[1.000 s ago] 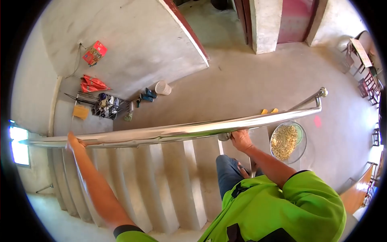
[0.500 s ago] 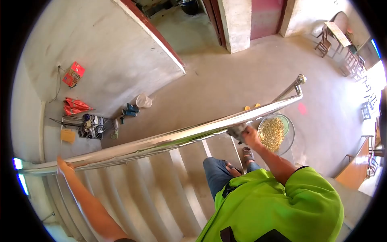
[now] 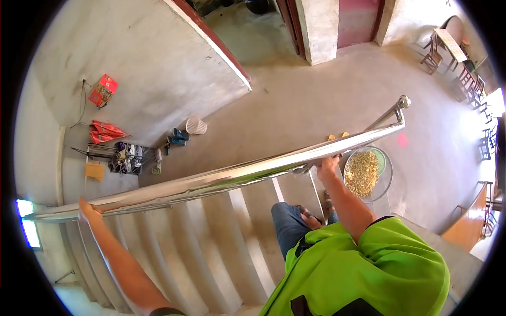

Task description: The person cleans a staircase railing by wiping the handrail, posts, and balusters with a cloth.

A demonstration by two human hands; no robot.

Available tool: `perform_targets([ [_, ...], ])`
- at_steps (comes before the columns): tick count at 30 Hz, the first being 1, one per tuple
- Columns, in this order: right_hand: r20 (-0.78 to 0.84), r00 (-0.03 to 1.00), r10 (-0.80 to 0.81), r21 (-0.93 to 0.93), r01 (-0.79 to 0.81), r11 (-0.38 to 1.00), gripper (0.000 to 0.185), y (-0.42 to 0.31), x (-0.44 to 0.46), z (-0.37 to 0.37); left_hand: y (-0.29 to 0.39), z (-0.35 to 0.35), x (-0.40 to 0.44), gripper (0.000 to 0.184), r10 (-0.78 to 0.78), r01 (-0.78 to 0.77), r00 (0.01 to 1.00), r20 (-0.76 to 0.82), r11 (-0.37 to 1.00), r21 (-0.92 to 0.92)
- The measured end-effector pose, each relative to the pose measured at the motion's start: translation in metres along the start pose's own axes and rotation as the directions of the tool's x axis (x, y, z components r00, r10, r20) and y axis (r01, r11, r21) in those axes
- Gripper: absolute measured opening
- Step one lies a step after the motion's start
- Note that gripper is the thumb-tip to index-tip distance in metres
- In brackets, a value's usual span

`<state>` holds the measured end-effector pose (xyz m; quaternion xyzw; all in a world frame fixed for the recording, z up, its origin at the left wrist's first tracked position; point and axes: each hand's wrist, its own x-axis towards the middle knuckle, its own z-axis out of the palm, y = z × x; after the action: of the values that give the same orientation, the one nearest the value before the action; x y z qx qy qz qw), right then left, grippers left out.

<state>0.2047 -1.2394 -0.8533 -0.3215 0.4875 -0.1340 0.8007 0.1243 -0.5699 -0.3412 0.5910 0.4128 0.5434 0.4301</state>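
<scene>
- Near the left end of the handrail (image 3: 226, 174): left hand (image 3: 89, 208) on it, thumb on near side; fingertips hidden, cannot tell how far closed.
- Toward the handrail's right end: right hand (image 3: 328, 167) at its near edge, fingers bent; cannot tell what they grip.
- Greyish piece (image 3: 304, 169) just left of right hand, mostly hidden.
- Handrail runs slantwise along the edge of the stairs (image 3: 211, 237), ball knob (image 3: 404, 102) at right end.
- Right of right hand: clear round bowl (image 3: 391, 181), yellowish bits (image 3: 361, 176) inside.
- Beyond handrail: white basket (image 3: 196, 125), shoe rack (image 3: 129, 158).
</scene>
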Motion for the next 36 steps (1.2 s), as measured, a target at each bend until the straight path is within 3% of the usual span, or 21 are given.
perform_targets([
  [2, 0.175, 0.97, 0.171, 0.027, -0.178, 0.984, 0.043, -0.015, -0.009, -0.012, -0.001, 0.0, 0.0, 0.035, 0.021, -0.021, 0.999, -0.024, 1.0, 0.02],
  [3, 0.174, 0.97, 0.172, 0.025, -0.178, 0.984, 0.043, -0.003, 0.006, -0.029, 0.003, 0.003, -0.009, 0.035, 0.021, -0.02, 0.999, -0.025, 1.0, 0.021],
  [4, 0.372, 0.911, 0.176, -0.031, -0.178, 0.984, 0.039, 0.025, 0.036, -0.056, 0.012, 0.01, -0.028, 0.035, 0.007, -0.01, 0.996, -0.086, 0.999, -0.037],
  [6, 0.549, 0.815, 0.185, -0.079, -0.17, 0.982, 0.036, 0.034, 0.038, -0.063, 0.013, 0.014, -0.027, 0.035, -0.006, -0.007, 0.99, -0.139, 0.996, -0.093],
  [8, 0.254, 0.909, 0.33, 0.03, -0.348, 0.937, 0.029, 0.014, -0.027, -0.037, -0.003, -0.001, 0.015, 0.035, -0.065, 0.064, 0.996, -0.053, 0.998, -0.021],
  [9, 0.137, 0.929, 0.345, 0.012, -0.35, 0.937, 0.025, 0.011, -0.046, -0.024, -0.002, -0.002, 0.013, 0.035, -0.06, 0.059, 0.997, -0.05, 0.998, -0.016],
  [10, 0.121, 0.926, 0.358, -0.011, -0.359, 0.933, 0.025, 0.026, -0.039, -0.023, -0.001, -0.005, 0.008, 0.034, -0.037, 0.038, 0.999, -0.009, 0.999, 0.021],
  [12, 0.208, 0.947, 0.243, -0.174, -0.209, 0.962, 0.025, 0.096, 0.025, -0.042, 0.0, -0.009, 0.01, 0.032, -0.008, 0.007, 1.0, 0.027, 0.998, 0.063],
  [13, 0.421, 0.905, -0.053, -0.446, 0.257, 0.857, 0.025, 0.174, 0.092, -0.078, -0.006, -0.01, 0.015, 0.032, 0.015, -0.016, 0.999, 0.033, 0.998, 0.058],
  [14, 0.534, 0.813, -0.232, -0.541, 0.54, 0.645, 0.025, 0.223, 0.134, -0.101, -0.008, -0.013, 0.019, 0.032, 0.036, -0.038, 0.999, 0.036, 0.998, 0.052],
  [15, 0.579, 0.784, -0.224, -0.471, 0.546, 0.693, 0.026, 0.219, 0.134, -0.099, -0.005, -0.014, 0.016, 0.032, 0.039, -0.04, 0.999, 0.023, 0.998, 0.052],
  [16, 0.376, 0.922, 0.099, -0.361, 0.048, 0.931, 0.032, 0.158, 0.081, -0.066, -0.002, -0.01, 0.007, 0.032, 0.035, -0.036, 0.999, 0.005, 0.997, 0.069],
  [17, 0.111, 0.907, 0.405, -0.026, -0.405, 0.914, 0.039, 0.08, 0.013, -0.022, -0.001, -0.006, 0.002, 0.032, 0.029, -0.028, 0.999, -0.015, 0.996, 0.085],
  [20, 0.233, 0.812, 0.536, 0.003, -0.552, 0.834, 0.028, 0.061, -0.04, -0.002, 0.001, -0.004, 0.001, 0.034, -0.064, 0.068, 0.994, -0.083, 0.997, 0.046],
  [24, 0.25, 0.826, 0.506, 0.012, -0.525, 0.851, 0.021, 0.071, -0.075, 0.012, 0.003, 0.002, -0.003, 0.034, -0.05, 0.049, 0.998, -0.05, 0.999, -0.024],
  [26, 0.31, 0.783, 0.54, -0.048, -0.554, 0.831, 0.018, 0.067, -0.09, 0.011, -0.003, 0.005, 0.0, 0.036, -0.01, 0.017, 0.989, -0.146, 0.999, 0.047],
  [29, 0.428, 0.579, 0.694, -0.233, -0.671, 0.704, 0.029, 0.041, -0.145, 0.005, -0.004, -0.006, 0.002, 0.034, -0.018, 0.017, 1.0, 0.019, 0.999, 0.045],
  [31, 0.565, 0.334, 0.754, -0.499, -0.59, 0.635, 0.028, 0.011, -0.19, 0.011, 0.003, 0.002, -0.012, 0.034, -0.022, 0.024, 0.999, -0.048, 0.998, 0.051],
  [33, 0.626, 0.246, 0.74, -0.692, -0.262, 0.673, 0.019, -0.017, -0.23, 0.014, 0.007, 0.01, -0.013, 0.035, -0.025, 0.031, 0.994, -0.104, 0.998, 0.057],
  [34, 0.633, 0.253, 0.732, -0.685, -0.259, 0.681, 0.019, -0.046, -0.248, 0.021, -0.001, 0.008, 0.0, 0.036, -0.02, 0.025, 0.993, -0.114, 0.999, 0.04],
  [36, 0.892, -0.006, 0.451, -0.415, 0.38, 0.827, 0.028, -0.1, -0.274, 0.036, -0.021, 0.002, 0.03, 0.036, -0.026, 0.028, 0.993, -0.115, 1.0, 0.015],
])
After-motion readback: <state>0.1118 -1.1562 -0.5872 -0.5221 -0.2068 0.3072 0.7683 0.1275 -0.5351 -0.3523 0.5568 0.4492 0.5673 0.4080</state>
